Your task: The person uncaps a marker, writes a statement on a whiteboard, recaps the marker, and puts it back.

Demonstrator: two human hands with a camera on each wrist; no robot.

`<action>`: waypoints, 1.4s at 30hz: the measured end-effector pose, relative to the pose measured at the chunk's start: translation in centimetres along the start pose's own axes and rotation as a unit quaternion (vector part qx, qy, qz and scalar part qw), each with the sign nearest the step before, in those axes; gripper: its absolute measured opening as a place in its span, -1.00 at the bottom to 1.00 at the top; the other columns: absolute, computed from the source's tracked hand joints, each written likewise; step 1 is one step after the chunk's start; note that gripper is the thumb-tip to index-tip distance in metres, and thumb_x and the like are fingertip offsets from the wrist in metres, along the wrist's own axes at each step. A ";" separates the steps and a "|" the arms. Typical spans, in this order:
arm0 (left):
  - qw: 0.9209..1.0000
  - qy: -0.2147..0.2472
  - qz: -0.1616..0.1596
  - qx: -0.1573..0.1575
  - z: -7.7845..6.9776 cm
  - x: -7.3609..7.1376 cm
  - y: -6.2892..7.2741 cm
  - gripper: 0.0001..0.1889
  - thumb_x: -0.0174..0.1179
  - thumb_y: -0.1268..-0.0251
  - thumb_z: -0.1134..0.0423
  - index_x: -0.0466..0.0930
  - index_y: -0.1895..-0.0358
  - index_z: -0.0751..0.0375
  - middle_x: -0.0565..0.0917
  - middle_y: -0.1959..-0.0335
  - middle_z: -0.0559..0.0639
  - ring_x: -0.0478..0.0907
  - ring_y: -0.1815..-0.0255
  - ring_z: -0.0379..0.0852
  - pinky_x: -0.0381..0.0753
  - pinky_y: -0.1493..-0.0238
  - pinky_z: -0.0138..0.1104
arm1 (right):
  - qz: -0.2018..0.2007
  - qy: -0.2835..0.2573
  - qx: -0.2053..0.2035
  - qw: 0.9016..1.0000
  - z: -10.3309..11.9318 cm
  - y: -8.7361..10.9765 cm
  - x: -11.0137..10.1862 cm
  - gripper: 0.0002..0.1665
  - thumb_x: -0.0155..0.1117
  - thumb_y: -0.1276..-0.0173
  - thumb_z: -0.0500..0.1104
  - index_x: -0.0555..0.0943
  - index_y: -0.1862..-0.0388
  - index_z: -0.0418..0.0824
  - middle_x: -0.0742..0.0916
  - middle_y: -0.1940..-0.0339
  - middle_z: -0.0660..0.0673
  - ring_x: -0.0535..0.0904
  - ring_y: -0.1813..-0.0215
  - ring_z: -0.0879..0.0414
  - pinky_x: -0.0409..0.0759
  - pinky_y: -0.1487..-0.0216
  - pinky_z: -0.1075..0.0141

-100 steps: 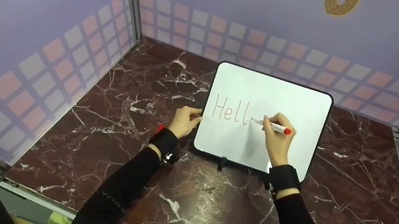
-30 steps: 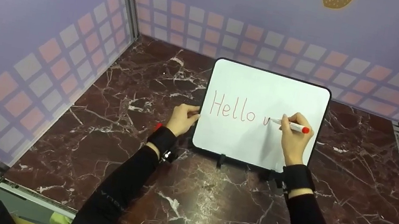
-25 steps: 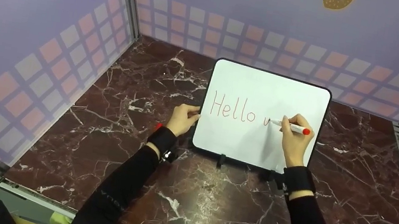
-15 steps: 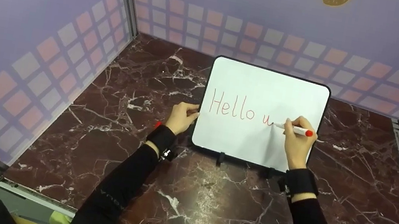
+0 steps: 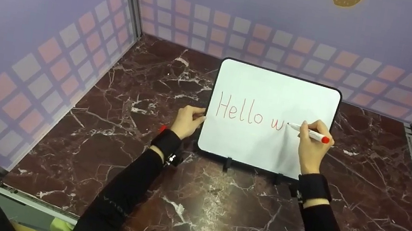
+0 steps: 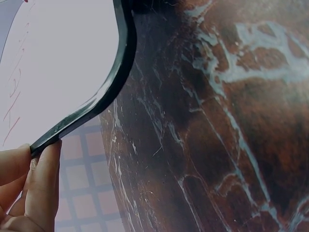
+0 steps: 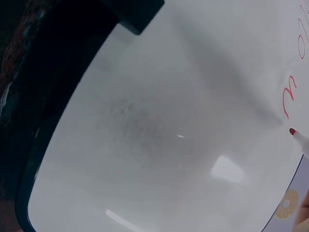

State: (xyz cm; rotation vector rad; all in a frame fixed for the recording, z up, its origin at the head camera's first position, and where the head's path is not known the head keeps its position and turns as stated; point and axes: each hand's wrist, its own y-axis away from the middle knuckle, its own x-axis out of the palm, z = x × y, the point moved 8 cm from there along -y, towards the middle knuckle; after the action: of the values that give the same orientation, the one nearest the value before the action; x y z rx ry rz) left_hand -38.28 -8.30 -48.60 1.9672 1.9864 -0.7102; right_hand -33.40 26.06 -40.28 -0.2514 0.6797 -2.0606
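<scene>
A black-framed whiteboard (image 5: 251, 143) leans tilted on the table, with red writing that reads "Hello w". At its left edge, my left hand (image 5: 187, 122) pinches the frame between thumb and fingers; the left wrist view shows the fingertips (image 6: 43, 179) on both sides of the black rim (image 6: 91, 108). My right hand (image 5: 313, 149) grips a red-and-white marker (image 5: 312, 135), its tip just right of the "w". In the right wrist view the marker's red tip (image 7: 292, 131) appears slightly apart from the board surface, while most of that hand is out of frame.
Two small black feet, one a left foot (image 5: 227, 164), show under the board. A red object, perhaps a cap (image 5: 163, 128), lies partly hidden behind my left wrist. Patterned panels (image 5: 203, 28) close off the back and sides of the marble-look table (image 5: 109, 150).
My right hand has moved rightward across the board with the marker. An "o" and a "w" have appeared after "Hell". My left hand stays on the frame's left edge.
</scene>
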 end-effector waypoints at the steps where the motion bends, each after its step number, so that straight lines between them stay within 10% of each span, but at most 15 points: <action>1: 1.000 0.000 0.000 0.000 0.0 0.0 0.0 -0.66 0.23 -0.32 0.45 0.61 -0.14 0.44 0.76 0.17 0.30 0.75 0.35 0.17 0.74 0.36 -0.34 | 0.002 0.003 0.001 1.000 -0.1 0.0 0.0 -0.72 0.21 -0.20 -0.51 0.41 0.66 -0.58 0.55 0.74 0.22 0.43 0.65 0.41 0.30 0.59 0.55; 42: 1.000 0.008 0.009 -0.013 0.1 0.0 0.1 -0.65 0.21 -0.34 0.44 0.59 -0.16 0.42 0.75 0.12 0.32 0.73 0.26 0.27 0.75 0.31 -0.32 | 0.005 -0.028 0.017 0.999 -1.4 -0.5 -1.8 -0.71 0.28 -0.23 -0.46 0.45 0.60 -0.62 0.61 0.76 0.18 0.53 0.65 0.28 0.35 0.59 0.52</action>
State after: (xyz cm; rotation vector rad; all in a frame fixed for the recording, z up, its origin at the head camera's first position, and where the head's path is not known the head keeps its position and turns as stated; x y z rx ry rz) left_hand -38.23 -8.36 -48.68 1.9793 1.9741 -0.6629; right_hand -33.31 28.29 -41.00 -0.2840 0.6097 -2.0457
